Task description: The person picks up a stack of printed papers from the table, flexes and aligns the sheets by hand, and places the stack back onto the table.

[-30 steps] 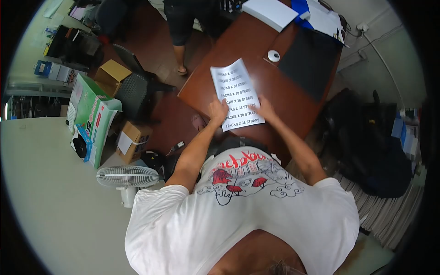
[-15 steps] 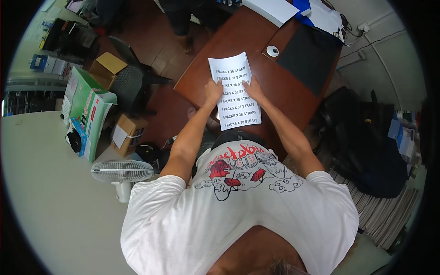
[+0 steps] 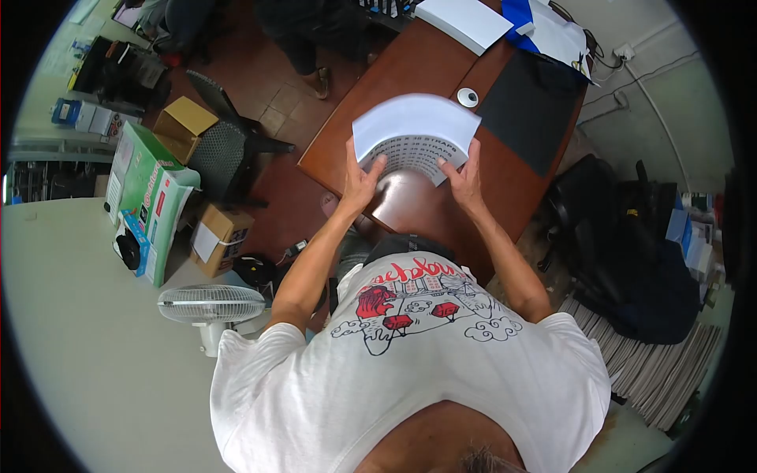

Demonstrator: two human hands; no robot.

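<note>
Between my two hands is white printed paper (image 3: 416,118), bowed into an arch above the brown desk (image 3: 331,150). Its rows of black lettering face me on the inner side, and "STRAPS" can be read. Whether it is one sheet or a stack, I cannot tell. My left hand (image 3: 361,177) grips the left end, thumb on the printed face and fingers behind. At the right end my right hand (image 3: 465,175) holds it the same way. A small round white object (image 3: 467,98) sits on the desk beyond my right hand.
A black mat (image 3: 524,110) and a white stack (image 3: 465,22) lie on the desk. To the left stand a chair (image 3: 217,158), an open carton (image 3: 183,126), a taped box (image 3: 221,236) and a fan (image 3: 211,303). A person's foot (image 3: 319,83) shows behind the desk.
The paper was nearly flat and lengthwise; now it is turned and curved into an arch. My hands have moved farther apart, to its two ends. The person beyond the desk has shifted.
</note>
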